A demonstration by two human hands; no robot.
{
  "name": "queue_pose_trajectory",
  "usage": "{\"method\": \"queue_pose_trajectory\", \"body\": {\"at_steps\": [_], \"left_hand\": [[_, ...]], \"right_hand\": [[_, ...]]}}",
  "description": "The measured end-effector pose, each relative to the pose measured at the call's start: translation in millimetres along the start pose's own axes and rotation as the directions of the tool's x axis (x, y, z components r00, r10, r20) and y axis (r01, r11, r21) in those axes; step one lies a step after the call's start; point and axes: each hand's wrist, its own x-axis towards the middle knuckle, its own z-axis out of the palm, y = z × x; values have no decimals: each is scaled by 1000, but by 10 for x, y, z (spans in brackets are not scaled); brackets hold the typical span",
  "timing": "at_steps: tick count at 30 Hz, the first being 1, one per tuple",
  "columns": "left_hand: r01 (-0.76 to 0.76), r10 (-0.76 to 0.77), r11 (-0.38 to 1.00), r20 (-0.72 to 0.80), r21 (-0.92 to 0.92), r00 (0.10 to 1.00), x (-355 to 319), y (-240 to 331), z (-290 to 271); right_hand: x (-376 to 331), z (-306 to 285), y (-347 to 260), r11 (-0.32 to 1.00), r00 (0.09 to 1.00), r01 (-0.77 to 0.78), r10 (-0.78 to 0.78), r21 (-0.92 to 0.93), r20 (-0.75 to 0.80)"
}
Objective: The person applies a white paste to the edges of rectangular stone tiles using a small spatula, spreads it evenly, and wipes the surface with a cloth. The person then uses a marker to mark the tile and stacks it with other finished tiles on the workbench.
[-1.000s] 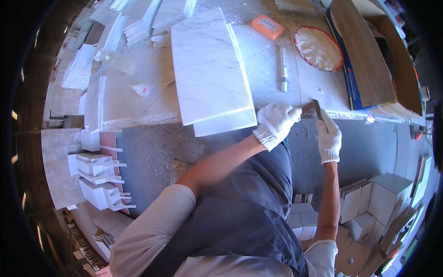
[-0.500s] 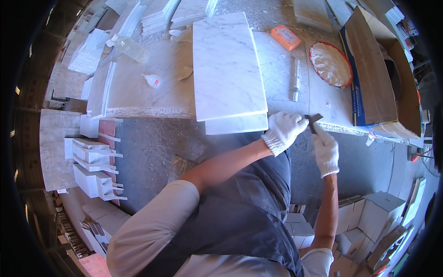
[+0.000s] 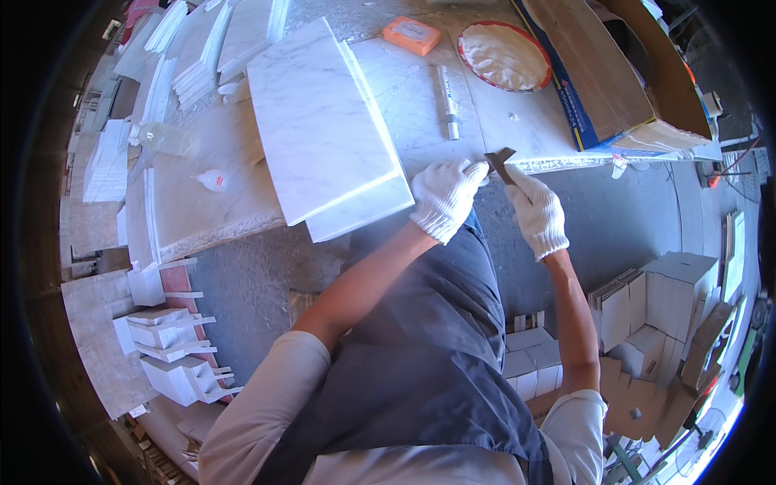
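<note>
At the front edge of the bench [image 3: 505,123], our right hand [image 3: 537,212] has its fingers clamped on one dark tool [image 3: 499,167], long axis slanting forward-left toward our left hand [image 3: 447,194]. Left fingers are bunched, honestly can't tell on what. Nearby: two overlapping slabs [image 3: 319,121], one marker [image 3: 448,103].

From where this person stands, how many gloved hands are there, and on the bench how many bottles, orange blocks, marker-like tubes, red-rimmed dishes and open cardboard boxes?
Left gloved hand and right gloved hand: 2
Clear bottle and small white bottle: 2
Orange block: 1
Marker-like tube: 1
Red-rimmed dish: 1
Open cardboard box: 1
Total: 8
</note>
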Motion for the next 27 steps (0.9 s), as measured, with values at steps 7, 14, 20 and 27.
{"method": "queue_pose_trajectory", "body": {"at_steps": [7, 14, 20, 27], "left_hand": [[11, -12, 1000, -30, -16, 999, -22, -33, 39], [27, -33, 995, -56, -99, 998, -10, 9, -21], [55, -58, 987, -13, -149, 998, 23, 42, -99], [203, -430, 407, 9, -891, 903, 30, 359, -300]], "right_hand": [[-12, 39, -45, 997, 995, 73, -73, -4, -66], [-32, -16, -129, 995, 998, -31, 26, 92, 60], [-14, -84, -218, 968, 994, -106, 106, 226, 15], [-278, -138, -428, 656, 931, -187, 357, 732, -82]]}}
